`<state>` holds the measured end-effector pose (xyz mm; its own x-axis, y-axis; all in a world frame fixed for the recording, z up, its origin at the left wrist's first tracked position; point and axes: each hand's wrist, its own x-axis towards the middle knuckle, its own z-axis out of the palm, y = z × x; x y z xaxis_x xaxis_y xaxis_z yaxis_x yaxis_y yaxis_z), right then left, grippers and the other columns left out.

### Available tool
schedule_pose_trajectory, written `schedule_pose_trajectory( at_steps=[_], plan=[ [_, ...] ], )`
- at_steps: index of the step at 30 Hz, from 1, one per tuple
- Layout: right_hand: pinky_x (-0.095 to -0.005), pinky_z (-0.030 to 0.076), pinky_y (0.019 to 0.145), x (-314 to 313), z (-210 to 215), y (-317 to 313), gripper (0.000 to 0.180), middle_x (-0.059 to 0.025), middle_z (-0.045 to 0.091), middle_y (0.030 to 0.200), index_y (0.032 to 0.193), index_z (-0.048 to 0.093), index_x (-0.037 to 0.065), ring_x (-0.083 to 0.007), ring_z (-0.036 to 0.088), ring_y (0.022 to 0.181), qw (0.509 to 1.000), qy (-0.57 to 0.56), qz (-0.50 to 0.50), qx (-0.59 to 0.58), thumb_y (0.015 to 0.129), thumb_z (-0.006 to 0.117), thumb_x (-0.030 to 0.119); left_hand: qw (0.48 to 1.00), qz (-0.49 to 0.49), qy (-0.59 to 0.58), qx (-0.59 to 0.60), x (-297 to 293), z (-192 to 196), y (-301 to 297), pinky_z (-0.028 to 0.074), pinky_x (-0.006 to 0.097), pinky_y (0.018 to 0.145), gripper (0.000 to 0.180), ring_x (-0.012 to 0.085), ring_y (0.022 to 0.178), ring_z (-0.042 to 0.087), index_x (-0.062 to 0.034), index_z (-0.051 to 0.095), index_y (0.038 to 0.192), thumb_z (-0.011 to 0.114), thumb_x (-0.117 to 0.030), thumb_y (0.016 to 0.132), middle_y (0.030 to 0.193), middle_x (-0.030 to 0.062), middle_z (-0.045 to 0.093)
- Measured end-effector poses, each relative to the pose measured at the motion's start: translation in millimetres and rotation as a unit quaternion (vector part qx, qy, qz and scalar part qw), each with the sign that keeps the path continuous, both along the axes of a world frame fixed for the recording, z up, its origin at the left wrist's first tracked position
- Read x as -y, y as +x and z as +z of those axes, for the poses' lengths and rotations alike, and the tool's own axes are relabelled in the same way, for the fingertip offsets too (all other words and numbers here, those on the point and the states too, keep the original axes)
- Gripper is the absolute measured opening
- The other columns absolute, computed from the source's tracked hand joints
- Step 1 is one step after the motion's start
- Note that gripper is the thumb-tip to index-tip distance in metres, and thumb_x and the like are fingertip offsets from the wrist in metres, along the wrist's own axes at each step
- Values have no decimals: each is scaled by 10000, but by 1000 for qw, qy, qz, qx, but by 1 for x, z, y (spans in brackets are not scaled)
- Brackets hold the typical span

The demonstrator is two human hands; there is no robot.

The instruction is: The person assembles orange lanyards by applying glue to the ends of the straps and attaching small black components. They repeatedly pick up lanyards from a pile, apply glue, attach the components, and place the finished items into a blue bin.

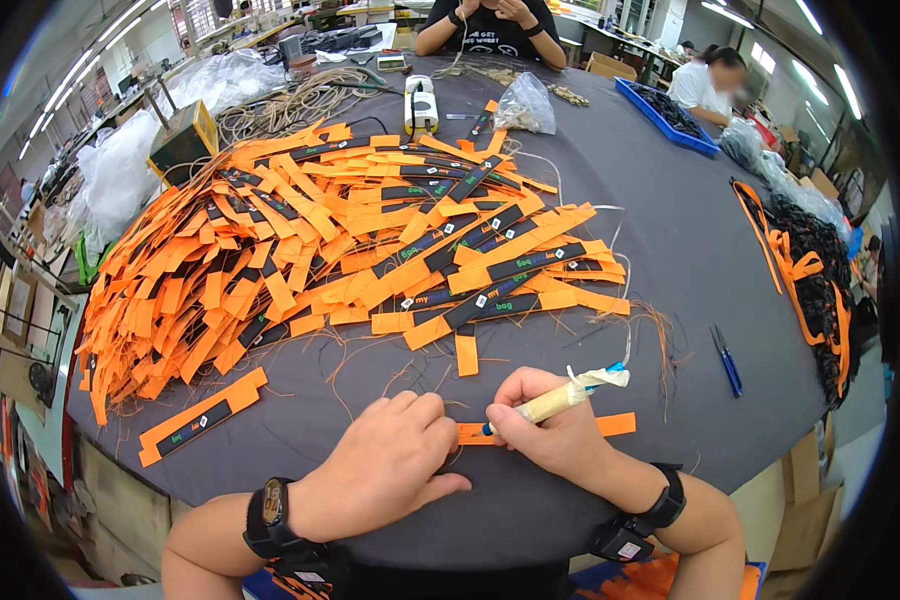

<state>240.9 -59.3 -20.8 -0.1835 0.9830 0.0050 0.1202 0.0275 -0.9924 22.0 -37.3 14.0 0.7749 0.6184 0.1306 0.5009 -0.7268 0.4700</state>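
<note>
My left hand [385, 462], fingers curled, presses down on the left end of an orange fabric strip [618, 425] lying flat near the table's front edge. Pinched in my right hand [560, 440] is a pen-like tool [553, 403] wrapped in cream tape, with a cord at its upper end. Its dark tip touches the strip or sits just above it, close to my left fingers. Past my hands spreads a large heap of orange strips with black printed labels [270, 230]. One labelled strip [198, 422] lies apart on the left.
Blue-handled snips [727, 362] lie to the right, near loose orange threads [660, 325]. Farther back are a white device [421, 106], a clear plastic bag [526, 104], coiled cord [290, 108] and a blue tray [665, 118]. Black-and-orange straps [800, 280] line the right edge. A person [492, 30] sits opposite.
</note>
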Motion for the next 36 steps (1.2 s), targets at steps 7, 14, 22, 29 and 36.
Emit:
schedule_pose_trajectory(
  at_steps=[7, 14, 22, 29, 36],
  plan=[
    [-233, 390, 540, 1, 2, -1, 149, 32, 572, 695, 841, 610, 52, -44, 500, 626, 999, 31, 20, 37, 902, 697, 157, 994, 24, -62, 83, -8, -10, -1, 491, 393, 688, 133, 301, 796, 600, -28, 613, 851, 730, -88, 827, 817, 107, 591],
    [-235, 405, 548, 1, 6, 0, 159, 34, 588, 705, 847, 612, 56, -47, 518, 632, 996, 44, 35, 73, 902, 702, 175, 990, 37, -99, 94, -13, -7, -1, 492, 394, 652, 116, 308, 753, 612, -20, 619, 847, 717, -80, 841, 785, 117, 612],
    [-242, 416, 548, 0, 8, 0, 170, 29, 596, 703, 847, 617, 64, -57, 529, 626, 993, 48, 45, 102, 900, 711, 195, 990, 34, -96, 99, -14, -11, -1, 489, 393, 658, 111, 308, 752, 610, -20, 618, 859, 709, -81, 846, 789, 116, 614],
    [-241, 412, 531, -1, 8, -2, 173, 26, 593, 688, 843, 616, 57, -55, 525, 609, 991, 65, 37, 108, 895, 722, 184, 987, 46, -115, 105, -16, -10, -2, 491, 397, 655, 103, 311, 750, 609, -22, 617, 858, 702, -78, 843, 784, 113, 611],
    [-229, 381, 525, 1, 0, -1, 162, 37, 560, 681, 844, 617, 53, -36, 483, 608, 999, 9, -19, 39, 914, 710, 165, 994, 99, 27, 44, -25, -2, -13, 449, 382, 803, 130, 286, 915, 570, -61, 662, 903, 739, -124, 820, 917, 89, 596]
  ],
)
